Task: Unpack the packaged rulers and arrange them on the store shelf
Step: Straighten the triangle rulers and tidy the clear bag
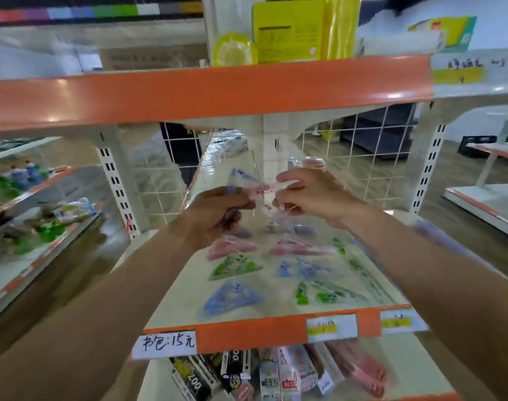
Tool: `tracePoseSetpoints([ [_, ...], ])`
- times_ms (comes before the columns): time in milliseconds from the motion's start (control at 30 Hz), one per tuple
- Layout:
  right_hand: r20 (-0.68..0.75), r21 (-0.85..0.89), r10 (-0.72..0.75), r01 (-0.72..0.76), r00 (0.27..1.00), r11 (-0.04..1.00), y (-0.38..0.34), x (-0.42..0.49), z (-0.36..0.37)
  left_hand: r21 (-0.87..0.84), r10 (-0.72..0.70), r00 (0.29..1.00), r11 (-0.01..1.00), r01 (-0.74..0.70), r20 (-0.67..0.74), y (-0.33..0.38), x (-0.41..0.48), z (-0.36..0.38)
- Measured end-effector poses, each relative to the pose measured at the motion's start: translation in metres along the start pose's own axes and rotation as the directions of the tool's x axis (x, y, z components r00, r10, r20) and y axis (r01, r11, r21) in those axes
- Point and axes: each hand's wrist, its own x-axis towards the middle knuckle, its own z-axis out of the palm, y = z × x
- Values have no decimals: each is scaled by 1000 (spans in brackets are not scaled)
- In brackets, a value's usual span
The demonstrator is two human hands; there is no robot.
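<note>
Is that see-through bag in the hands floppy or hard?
Probably floppy: the clear bag crinkles and bends between the left hand and right hand. It looks thin, so likely light. Its glossy film may be slippery.

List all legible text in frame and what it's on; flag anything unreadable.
"书包:15元": white price tag on the shelf edge.
"200": black box on the lower shelf.
Too blurred to read: yellow-marked tag, second tag beside it, handwritten tag upper right, yellow pack, red print on the clear packet.
</note>
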Motion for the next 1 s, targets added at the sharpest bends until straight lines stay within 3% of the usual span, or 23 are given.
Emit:
tracePoseSetpoints([
  [133, 142, 0, 5, -5, 990, 1000, 10, 17, 8, -114, -31, 979, 993, 9, -199, -6, 4, -8],
  [267, 250, -267, -110, 178, 962, 947, 17, 27, 26, -254, -88, 950, 967, 9, -299, -21, 2, -14],
  [367, 263, -378, -147, 242, 953, 893, 17, 28, 35, -282, -126, 942, 959, 35, -310, -29, 0, -17],
  [533, 261, -425, -79, 188, 962, 885, 25, 39, 41, -203, -178, 963, 970, 136, -203, -34, 8, -28],
  [767, 249, -559, 39, 111, 968, 822, 52, 60, 68, -137, -249, 899, 967, 213, -359, -48, 16, -93],
  [1000, 196, -710, 104, 68, 975, 701, 60, 65, 101, -130, -241, 942, 968, 215, -235, -52, 29, -109],
])
